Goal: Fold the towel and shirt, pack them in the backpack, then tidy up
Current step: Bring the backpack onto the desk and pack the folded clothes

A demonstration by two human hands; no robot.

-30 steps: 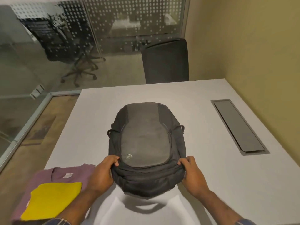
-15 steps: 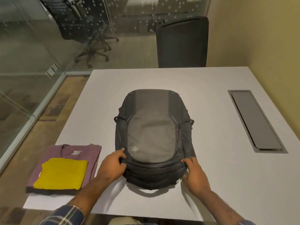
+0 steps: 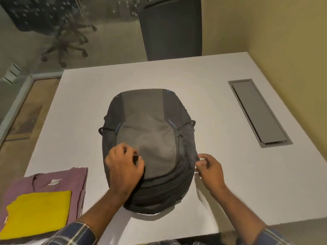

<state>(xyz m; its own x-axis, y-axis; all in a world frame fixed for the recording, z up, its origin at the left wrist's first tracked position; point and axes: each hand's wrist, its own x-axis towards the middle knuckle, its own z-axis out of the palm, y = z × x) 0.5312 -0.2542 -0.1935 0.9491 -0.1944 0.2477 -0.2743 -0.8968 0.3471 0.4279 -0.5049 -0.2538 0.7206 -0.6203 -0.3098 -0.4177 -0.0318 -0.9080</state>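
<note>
I had let go of the backpack's (image 3: 150,149) near end; my left hand (image 3: 123,167) rested curled on its front panel, my right hand (image 3: 209,169) pinched its three-o'clock edge. At eight o'clock on the desk (image 3: 230,183), the folded towel (image 3: 38,212) lay on the shirt (image 3: 67,181), unpacked; opening it seemed next.

**Colours and patterns observed**

The backpack (image 3: 148,149) was black with a grey front panel and short blue accents beside the zips. The folded shirt (image 3: 58,181) was dull purple with a small white neck label. The towel (image 3: 38,212) lying on it was plain bright yellow. The table (image 3: 221,183) was white, its inset cover (image 3: 259,112) grey. Both sleeves (image 3: 76,234) showed a dark blue plaid. The wall (image 3: 292,41) was yellow-beige, the chair (image 3: 170,29) black.
</note>
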